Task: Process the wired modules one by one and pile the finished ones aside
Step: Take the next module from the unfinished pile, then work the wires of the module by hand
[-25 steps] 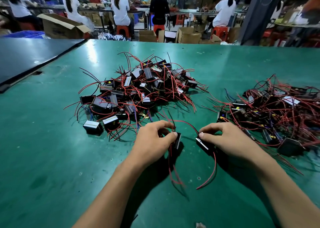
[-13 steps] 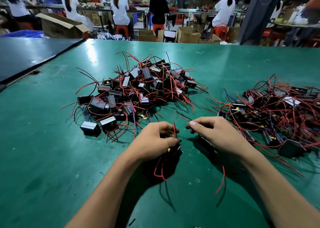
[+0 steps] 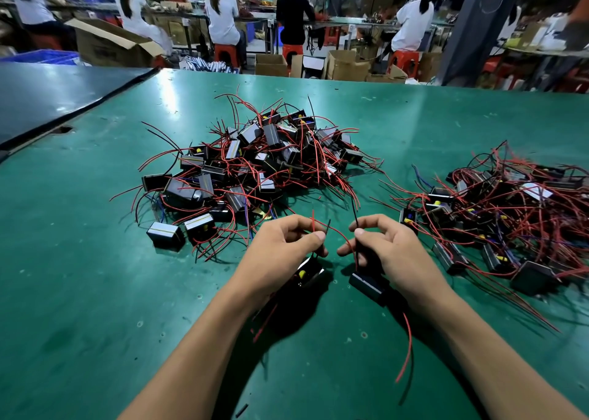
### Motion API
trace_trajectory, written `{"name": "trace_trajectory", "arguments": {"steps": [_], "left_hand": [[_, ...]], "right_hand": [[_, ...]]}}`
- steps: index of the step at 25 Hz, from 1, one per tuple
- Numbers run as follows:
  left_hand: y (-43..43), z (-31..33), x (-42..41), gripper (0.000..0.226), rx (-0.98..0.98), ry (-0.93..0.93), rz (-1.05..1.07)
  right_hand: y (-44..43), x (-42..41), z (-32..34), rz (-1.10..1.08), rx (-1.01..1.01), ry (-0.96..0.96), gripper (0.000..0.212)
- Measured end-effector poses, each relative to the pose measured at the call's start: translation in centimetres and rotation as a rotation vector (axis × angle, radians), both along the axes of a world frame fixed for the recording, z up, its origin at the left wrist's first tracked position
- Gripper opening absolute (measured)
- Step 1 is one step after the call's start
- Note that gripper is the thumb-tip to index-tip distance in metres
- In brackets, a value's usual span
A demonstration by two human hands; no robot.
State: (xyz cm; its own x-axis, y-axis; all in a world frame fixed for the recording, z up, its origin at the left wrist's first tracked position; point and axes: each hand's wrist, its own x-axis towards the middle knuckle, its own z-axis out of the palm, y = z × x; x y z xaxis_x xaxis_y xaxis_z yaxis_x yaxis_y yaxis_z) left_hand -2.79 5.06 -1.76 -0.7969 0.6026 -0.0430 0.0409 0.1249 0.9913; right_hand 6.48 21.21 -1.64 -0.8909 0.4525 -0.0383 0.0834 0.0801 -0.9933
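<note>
The left hand [image 3: 283, 254] grips a small black box-shaped module with a yellow fitting [image 3: 310, 273] low over the green bench [image 3: 79, 292], thumb and forefinger pinching a thin red wire [image 3: 334, 231]. The right hand [image 3: 395, 254] pinches a thin black wire [image 3: 356, 247] rising from a second black box-shaped module [image 3: 366, 284], just beside the first. The leads are held up and close together, apparently to bring their ends within reach. A large central heap of wired modules [image 3: 255, 164] lies beyond the hands and a tangled right-side heap [image 3: 510, 212] is near the right hand. Which one holds finished pieces cannot be told.
</note>
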Motion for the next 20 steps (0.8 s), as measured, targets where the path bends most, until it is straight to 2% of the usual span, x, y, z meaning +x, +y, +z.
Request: {"name": "trace_trajectory", "arguments": {"steps": [6,12,17,20], "left_hand": [[0.1,0.2,0.1,0.005,0.039,-0.025,0.014],[0.1,0.4,0.2,0.005,0.18,-0.123,0.105],[-0.1,0.7,-0.4,0.008,0.312,-0.165,0.296],[0.0,0.7,-0.1,0.006,0.269,-0.16,0.249]], "right_hand": [[0.0,-0.1,0.0,0.024,-0.001,-0.001,0.003],[0.2,-0.2,-0.6,0.0,0.093,0.045,0.011],[1.0,-0.1,-0.4,0.047,-0.124,0.022,0.008],[1.0,0.2,-0.3,0.136,-0.145,-0.002,0.007]]}}
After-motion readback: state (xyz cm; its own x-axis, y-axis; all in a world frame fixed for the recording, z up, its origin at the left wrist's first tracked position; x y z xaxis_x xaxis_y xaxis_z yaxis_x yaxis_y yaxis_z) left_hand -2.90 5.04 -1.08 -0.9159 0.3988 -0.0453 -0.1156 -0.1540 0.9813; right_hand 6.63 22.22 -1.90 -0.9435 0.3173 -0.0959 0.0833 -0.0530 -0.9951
